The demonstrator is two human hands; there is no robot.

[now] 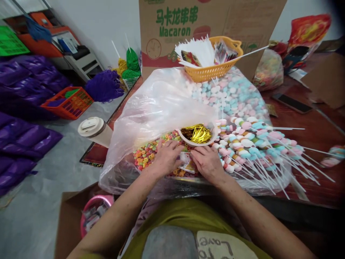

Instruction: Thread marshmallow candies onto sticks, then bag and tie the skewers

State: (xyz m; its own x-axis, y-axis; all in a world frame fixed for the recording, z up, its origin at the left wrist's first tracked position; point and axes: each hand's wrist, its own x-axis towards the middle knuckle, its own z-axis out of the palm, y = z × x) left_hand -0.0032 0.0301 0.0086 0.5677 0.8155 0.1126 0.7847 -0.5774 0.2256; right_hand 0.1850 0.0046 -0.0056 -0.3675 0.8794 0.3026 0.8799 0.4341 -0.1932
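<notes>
My left hand (167, 156) and my right hand (206, 162) meet over a pile of small coloured ring candies (147, 153) inside a clear plastic bag (156, 108). Both pinch a small clear packet (187, 163) between their fingertips. Just beyond the fingers a white bowl (212, 138) holds gold twist ties (199, 133). To the right lie several pastel marshmallow skewers (250, 144) with white sticks pointing right.
A yellow basket (212, 72) with white sticks and packets rests on loose pastel marshmallows (231, 95). Behind stands a Macaron cardboard box (188, 25). A lidded cup (94, 130) is at the left, a phone (292, 103) at the right, a pink bucket (94, 212) below.
</notes>
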